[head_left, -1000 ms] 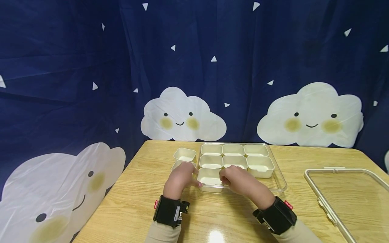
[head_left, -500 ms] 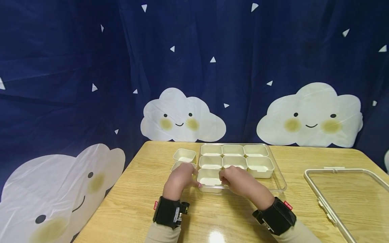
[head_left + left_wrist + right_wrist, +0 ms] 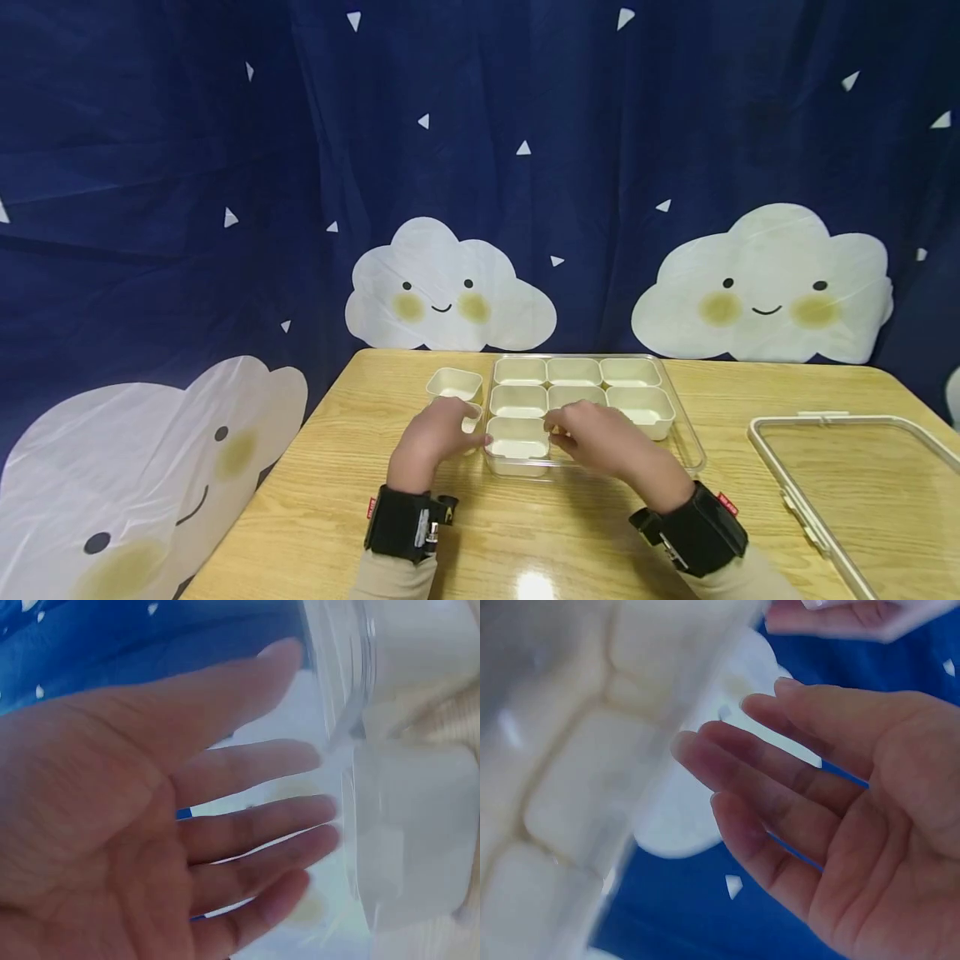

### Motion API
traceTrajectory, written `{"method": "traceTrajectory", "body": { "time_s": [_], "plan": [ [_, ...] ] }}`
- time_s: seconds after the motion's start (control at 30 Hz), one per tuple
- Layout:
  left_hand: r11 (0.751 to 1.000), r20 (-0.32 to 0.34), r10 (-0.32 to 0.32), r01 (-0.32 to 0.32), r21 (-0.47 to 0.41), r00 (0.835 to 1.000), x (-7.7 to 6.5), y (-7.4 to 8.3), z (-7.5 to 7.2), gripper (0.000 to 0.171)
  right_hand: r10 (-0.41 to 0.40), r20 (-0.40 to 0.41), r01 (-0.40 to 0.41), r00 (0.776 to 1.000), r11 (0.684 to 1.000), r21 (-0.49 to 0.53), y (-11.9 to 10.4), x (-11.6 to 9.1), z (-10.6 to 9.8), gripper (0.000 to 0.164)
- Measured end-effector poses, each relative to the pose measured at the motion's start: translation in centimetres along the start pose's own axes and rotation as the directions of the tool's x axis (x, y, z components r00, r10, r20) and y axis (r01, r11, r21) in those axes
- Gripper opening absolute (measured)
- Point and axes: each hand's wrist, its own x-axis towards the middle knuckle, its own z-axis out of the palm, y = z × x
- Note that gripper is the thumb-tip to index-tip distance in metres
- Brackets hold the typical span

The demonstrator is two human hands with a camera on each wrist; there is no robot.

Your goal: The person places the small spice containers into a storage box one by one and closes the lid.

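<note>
A clear tray stands on the table with several cream rectangular cups in it, in rows. Its front-left compartment holds a cup. My left hand is at that corner, over a loose cup that it partly covers. In the left wrist view its fingers are spread and hold nothing, close to a white cup. My right hand hovers over the tray, right of the front-left cup. In the right wrist view its fingers are loosely bent with nothing in them, apart from the blurred tray wall.
Another loose cream cup sits left of the tray at the back. A clear lid with a white frame and side clips lies at the right. Behind the table hangs a dark blue curtain with clouds.
Both hands have let go of the front-left cup and lifted slightly, the left moving left and the right moving right. The cup stays in the tray's corner.
</note>
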Motion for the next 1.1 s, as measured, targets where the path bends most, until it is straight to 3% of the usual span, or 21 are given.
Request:
{"method": "traceTrajectory", "body": {
  "time_s": [0.2,0.3,0.43,0.6,0.77,0.93,1.1],
  "plan": [
    [0.993,-0.144,-0.116,0.111,-0.041,0.983,0.0,-3.5,-1.0,0.029,0.144,-0.064,-0.145,0.988,0.989,-0.011,2.6,-1.0,-3.8,0.004],
    [0.98,-0.151,-0.194,0.185,-0.075,0.969,-0.4,-5.3,-1.2,0.024,0.2,-0.069,-0.203,0.977,0.979,-0.034,4.4,-2.0,-4.9,0.011],
    [0.969,-0.116,-0.231,0.218,-0.112,0.966,-0.7,-6.8,-1.1,0.019,0.257,-0.027,-0.257,0.966,0.966,-0.033,6.7,-3.2,-5.7,0.019],
    [0.971,-0.093,-0.212,0.199,-0.134,0.973,-0.3,-7.4,-0.4,0.015,0.271,0.011,-0.271,0.962,0.963,-0.005,9.8,-4.5,-6.0,0.019],
    [0.969,-0.107,-0.211,0.194,-0.155,0.972,0.3,-7.3,0.5,0.016,0.331,0.059,-0.333,0.942,0.943,0.014,12.8,-6.6,-5.0,0.025],
    [0.967,-0.149,-0.216,0.19,-0.17,0.965,0.4,-7.2,0.8,0.016,0.378,0.133,-0.395,0.916,0.906,0.149,14.4,-8.4,-3.3,0.031],
    [0.966,-0.226,-0.22,0.179,-0.189,0.949,0.7,-7.0,1.0,0.013,0.403,0.099,-0.415,0.91,0.872,0.26,14.8,-9.0,-2.0,0.035]
  ]
}}
